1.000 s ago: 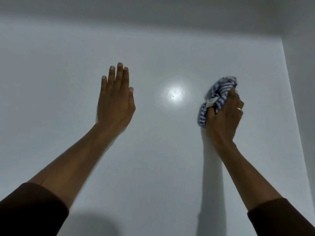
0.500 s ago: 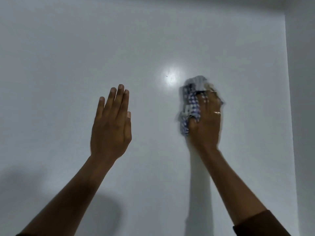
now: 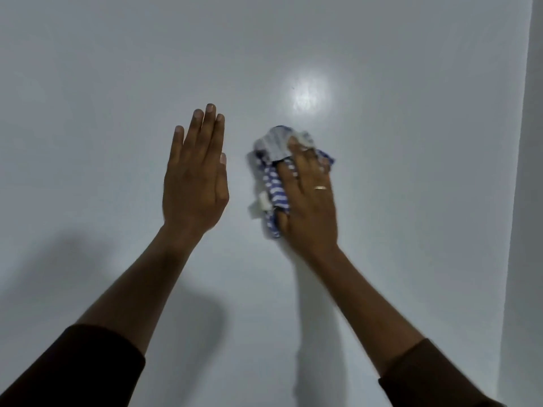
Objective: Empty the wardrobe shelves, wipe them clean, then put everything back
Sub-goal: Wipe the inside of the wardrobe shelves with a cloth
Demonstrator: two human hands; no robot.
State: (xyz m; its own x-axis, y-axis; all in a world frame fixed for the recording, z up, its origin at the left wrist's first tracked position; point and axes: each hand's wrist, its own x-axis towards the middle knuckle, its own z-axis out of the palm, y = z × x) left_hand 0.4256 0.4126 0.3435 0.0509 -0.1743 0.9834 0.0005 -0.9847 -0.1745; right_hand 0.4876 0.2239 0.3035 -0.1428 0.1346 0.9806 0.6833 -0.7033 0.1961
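The white wardrobe shelf surface (image 3: 117,113) fills the view and nothing stands on it. A crumpled blue-and-white striped cloth (image 3: 273,186) lies against it just below a bright light reflection (image 3: 308,95). My right hand (image 3: 311,207), with a ring on one finger, lies over the cloth and presses it to the surface, its fingers curled round the top and its thumb tucked into the folds. My left hand (image 3: 195,183) is a short way left of the cloth, flat with straight fingers held together. It holds nothing.
The wardrobe's white side wall (image 3: 526,201) rises along the right edge. Shadows of my arms fall on the lower left of the surface. Dark sleeves cover both forearms at the bottom corners.
My right hand has swept the cloth leftward across the surface, from well to the right of the light spot to just below it, close to my left hand. The left hand stays flat.
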